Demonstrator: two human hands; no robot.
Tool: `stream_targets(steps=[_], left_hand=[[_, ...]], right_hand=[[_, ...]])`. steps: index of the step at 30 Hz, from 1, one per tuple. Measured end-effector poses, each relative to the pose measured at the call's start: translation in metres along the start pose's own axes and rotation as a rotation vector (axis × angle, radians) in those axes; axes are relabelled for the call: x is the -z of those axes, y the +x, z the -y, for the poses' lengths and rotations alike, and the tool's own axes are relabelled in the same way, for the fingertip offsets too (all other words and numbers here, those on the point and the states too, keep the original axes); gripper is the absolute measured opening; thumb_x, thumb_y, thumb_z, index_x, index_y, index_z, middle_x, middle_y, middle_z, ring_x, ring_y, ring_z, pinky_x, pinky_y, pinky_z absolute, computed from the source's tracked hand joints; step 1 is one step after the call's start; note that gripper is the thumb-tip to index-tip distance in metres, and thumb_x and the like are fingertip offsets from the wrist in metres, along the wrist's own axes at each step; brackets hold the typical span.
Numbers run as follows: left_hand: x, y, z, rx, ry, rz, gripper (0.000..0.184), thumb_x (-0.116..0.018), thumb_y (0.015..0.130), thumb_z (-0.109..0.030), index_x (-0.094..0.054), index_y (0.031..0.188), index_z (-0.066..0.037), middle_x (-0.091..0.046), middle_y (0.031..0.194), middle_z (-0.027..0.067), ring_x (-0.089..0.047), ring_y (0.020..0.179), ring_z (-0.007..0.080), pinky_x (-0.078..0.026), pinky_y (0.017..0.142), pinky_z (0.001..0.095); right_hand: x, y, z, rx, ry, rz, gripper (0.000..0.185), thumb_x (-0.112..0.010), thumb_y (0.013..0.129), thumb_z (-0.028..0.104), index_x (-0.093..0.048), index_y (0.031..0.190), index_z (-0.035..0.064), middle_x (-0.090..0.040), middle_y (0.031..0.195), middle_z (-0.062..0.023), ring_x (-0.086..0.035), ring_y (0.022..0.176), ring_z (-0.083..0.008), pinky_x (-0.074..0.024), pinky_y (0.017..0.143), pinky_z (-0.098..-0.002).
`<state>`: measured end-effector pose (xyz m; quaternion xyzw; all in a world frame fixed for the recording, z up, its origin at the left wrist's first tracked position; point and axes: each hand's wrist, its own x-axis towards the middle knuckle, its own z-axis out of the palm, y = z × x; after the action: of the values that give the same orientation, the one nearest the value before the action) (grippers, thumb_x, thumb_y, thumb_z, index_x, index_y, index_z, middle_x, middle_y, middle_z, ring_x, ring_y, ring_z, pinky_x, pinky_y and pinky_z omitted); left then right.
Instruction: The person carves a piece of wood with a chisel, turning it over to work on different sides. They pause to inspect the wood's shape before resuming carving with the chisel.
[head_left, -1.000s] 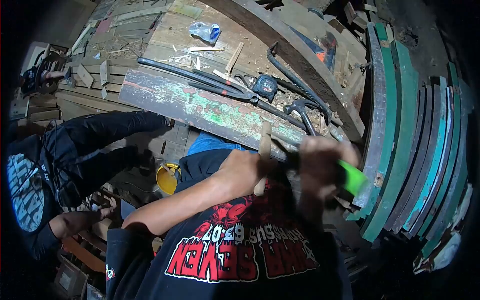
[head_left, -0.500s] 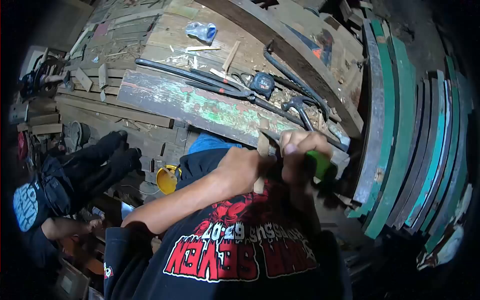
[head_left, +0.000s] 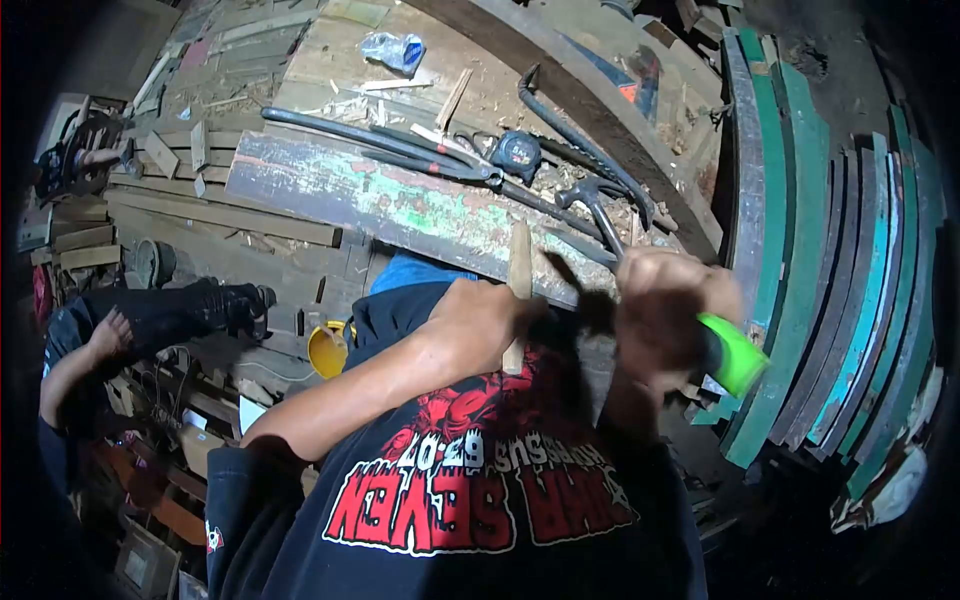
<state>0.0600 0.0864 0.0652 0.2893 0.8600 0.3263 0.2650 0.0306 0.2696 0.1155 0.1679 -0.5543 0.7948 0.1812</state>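
Observation:
My left hand (head_left: pixel 475 325) is closed round a short, pale wooden stick (head_left: pixel 520 262), which stands out above and below the fist in front of my black shirt. To the right, my right hand (head_left: pixel 675 315) grips a knife with a bright green handle (head_left: pixel 738 358). Its dark, pointed blade (head_left: pixel 582 246) points up and left and is apart from the stick. Beyond both hands lies a plank (head_left: pixel 370 195) with peeling green paint. Long-handled pincers (head_left: pixel 440 160), a tape measure (head_left: pixel 517 154) and a claw hammer (head_left: pixel 598 208) rest at its far side.
Curved green and grey boards (head_left: pixel 785 250) stand along the right. A dark pry bar (head_left: pixel 585 140) lies near a thick beam (head_left: pixel 600 105). At the left are another person's legs (head_left: pixel 170 312) and arm, beside a yellow container (head_left: pixel 328 348) and stacked timber (head_left: pixel 220 212).
My right hand moved in toward the stick, then back out to the right with the knife. My left hand keeps its hold. The other person at the left has shifted, with one arm now over the legs.

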Motion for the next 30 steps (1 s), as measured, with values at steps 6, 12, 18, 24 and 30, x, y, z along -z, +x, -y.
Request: stream_targets(steps=[6, 12, 18, 24, 30], left_hand=[[-0.001, 0.006, 0.000, 0.025, -0.011, 0.051, 0.053, -0.068, 0.080, -0.011, -0.070, 0.134, -0.014, -0.075, 0.091, 0.0185, -0.072, 0.084, 0.0421, -0.057, 0.072, 0.0502], [-0.017, 0.000, 0.004, 0.034, -0.079, -0.012, 0.046, -0.069, 0.081, -0.015, -0.072, 0.127, -0.012, -0.076, 0.092, 0.0158, -0.073, 0.085, 0.0408, -0.057, 0.073, 0.0483], [-0.011, 0.004, 0.003, 0.021, -0.044, -0.022, 0.049, -0.068, 0.082, -0.013, -0.071, 0.131, -0.012, -0.075, 0.089, 0.0186, -0.072, 0.082, 0.0419, -0.057, 0.071, 0.0489], [-0.014, 0.003, -0.001, 0.002, -0.020, -0.030, 0.047, -0.068, 0.082, -0.013, -0.074, 0.128, -0.013, -0.073, 0.086, 0.0201, -0.071, 0.081, 0.0439, -0.056, 0.070, 0.0523], [-0.003, 0.011, -0.002, 0.021, -0.018, 0.000, 0.041, -0.069, 0.081, -0.014, -0.076, 0.122, -0.011, -0.073, 0.084, 0.0199, -0.072, 0.080, 0.0434, -0.057, 0.070, 0.0519]], right_hand=[[0.005, -0.027, -0.046, -0.187, -0.235, 0.106, 0.031, -0.062, 0.093, 0.006, -0.039, 0.073, 0.0099, -0.041, 0.060, -0.0009, -0.042, 0.055, -0.0123, -0.0337, 0.052, -0.0304], [0.009, 0.020, 0.016, -0.051, 0.054, 0.071, 0.026, -0.058, 0.098, 0.012, -0.039, 0.081, 0.0113, -0.040, 0.060, 0.0003, -0.032, 0.048, -0.0103, -0.0291, 0.048, -0.0300], [0.015, -0.018, -0.051, -0.206, -0.072, -0.091, 0.032, -0.061, 0.092, 0.006, -0.035, 0.075, 0.0107, -0.034, 0.057, -0.0007, -0.029, 0.047, -0.0089, -0.0278, 0.048, -0.0303], [0.006, 0.019, 0.021, 0.046, 0.170, 0.005, 0.027, -0.065, 0.091, 0.003, -0.042, 0.077, 0.0079, -0.040, 0.057, -0.0024, -0.029, 0.044, -0.0091, -0.0289, 0.044, -0.0294], [0.003, -0.027, -0.046, -0.140, -0.102, 0.099, 0.032, -0.064, 0.094, 0.000, -0.040, 0.075, 0.0094, -0.039, 0.061, -0.0003, -0.034, 0.051, -0.0110, -0.0304, 0.047, -0.0315]])
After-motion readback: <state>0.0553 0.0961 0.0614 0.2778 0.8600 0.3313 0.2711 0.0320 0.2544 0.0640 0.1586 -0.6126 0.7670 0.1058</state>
